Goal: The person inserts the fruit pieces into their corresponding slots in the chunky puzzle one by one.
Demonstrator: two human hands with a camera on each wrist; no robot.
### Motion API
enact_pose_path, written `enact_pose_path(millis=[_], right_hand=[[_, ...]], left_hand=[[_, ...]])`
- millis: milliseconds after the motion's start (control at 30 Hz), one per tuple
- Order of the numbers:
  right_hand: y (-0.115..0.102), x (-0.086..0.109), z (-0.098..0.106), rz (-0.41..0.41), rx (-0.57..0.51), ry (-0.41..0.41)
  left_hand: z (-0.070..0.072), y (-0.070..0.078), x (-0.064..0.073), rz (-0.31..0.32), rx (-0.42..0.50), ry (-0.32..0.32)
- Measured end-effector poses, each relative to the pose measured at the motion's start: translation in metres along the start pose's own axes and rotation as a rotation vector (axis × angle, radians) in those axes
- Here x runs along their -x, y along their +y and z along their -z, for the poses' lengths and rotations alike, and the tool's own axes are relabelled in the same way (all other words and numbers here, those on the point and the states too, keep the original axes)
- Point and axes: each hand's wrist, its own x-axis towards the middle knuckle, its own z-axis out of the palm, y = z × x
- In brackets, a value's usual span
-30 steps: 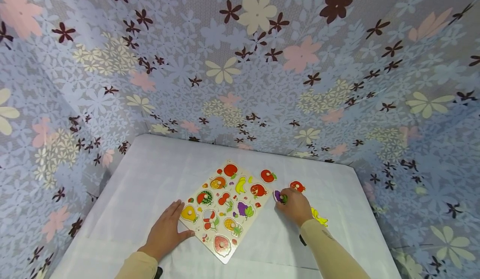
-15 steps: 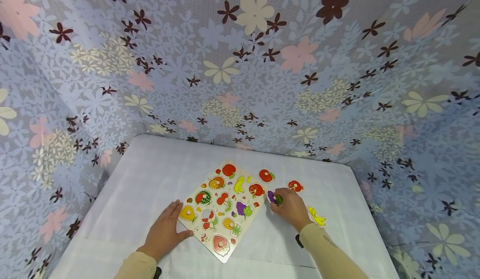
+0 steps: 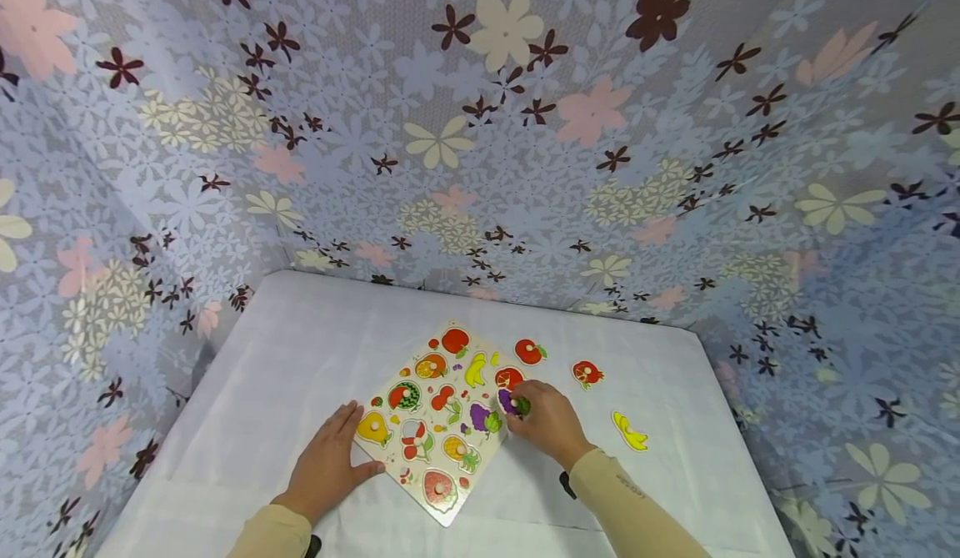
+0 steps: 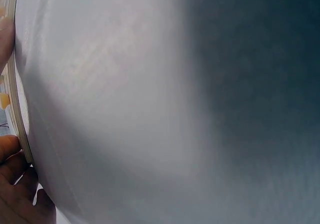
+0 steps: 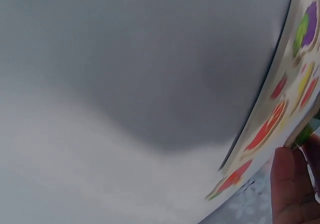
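Observation:
A wooden fruit puzzle board [image 3: 448,518] lies turned cornerwise on the white-covered table. My left hand [image 3: 324,462] rests at its left corner, fingers fairly straight along one edge and thumb against the other. Between thumb and fingers, my right hand [image 3: 551,426] pinches a purple grape puzzle piece [image 3: 506,401] over the board's right side. Just left of that piece is the printed grape picture [image 3: 482,416]. In the right wrist view, the edge of the held piece [image 5: 299,134] shows tilted above the board [image 5: 272,92]; its knob is hidden by fingers.
Right of the board lie a red apple-like piece [image 3: 529,351], a pomegranate piece [image 3: 587,373] and a banana piece [image 3: 630,433]. Several knobbed pieces sit in the board, among them a pear [image 3: 372,428] and a watermelon [image 3: 405,395]. Floral cloth [image 3: 480,166] walls surround the table.
My right hand has carried the grape piece left, from the table beside the board to above its right side. My left hand stays at the board's corner.

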Motion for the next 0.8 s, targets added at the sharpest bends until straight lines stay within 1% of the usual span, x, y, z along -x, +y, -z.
enact_pose_path(millis=[167,300,500,667,800], right_hand=[[-0.015,-0.001,-0.007,-0.013,-0.012,-0.059],[-0.022,-0.001,-0.01,-0.012,-0.018,-0.083],[-0.026,0.001,-0.015,0.035,-0.014,-0.07],[-0.027,0.003,-0.019,0.045,-0.009,-0.055],[-0.028,0.003,-0.021,0.057,0.017,-0.055]], left_hand=[[0.001,0.001,0.0,0.005,0.005,0.001],[0.001,0.001,0.0,0.003,0.008,0.005],[0.0,0.0,0.0,0.0,0.002,0.006],[0.0,0.001,0.0,0.001,0.0,0.006],[0.0,0.001,0.0,0.005,0.003,0.002]])
